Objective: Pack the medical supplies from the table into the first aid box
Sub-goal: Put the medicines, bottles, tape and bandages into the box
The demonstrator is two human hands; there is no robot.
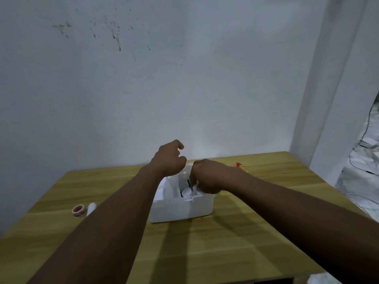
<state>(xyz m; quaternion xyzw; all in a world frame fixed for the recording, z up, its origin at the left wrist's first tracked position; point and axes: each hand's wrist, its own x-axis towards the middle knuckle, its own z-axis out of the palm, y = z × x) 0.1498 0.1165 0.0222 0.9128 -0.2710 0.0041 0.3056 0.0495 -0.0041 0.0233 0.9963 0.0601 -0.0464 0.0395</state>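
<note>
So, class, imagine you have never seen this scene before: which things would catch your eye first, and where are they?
First, the white first aid box at the table's middle, with the right hand pressing a white packet into it. The left hand hovers loosely curled above the box's far left corner. At the left edge, a red-and-white tape roll lies beside a white roll.

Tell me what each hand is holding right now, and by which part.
The right hand pinches a white packet by its top edge, inside the first aid box. The left hand holds nothing.
</note>
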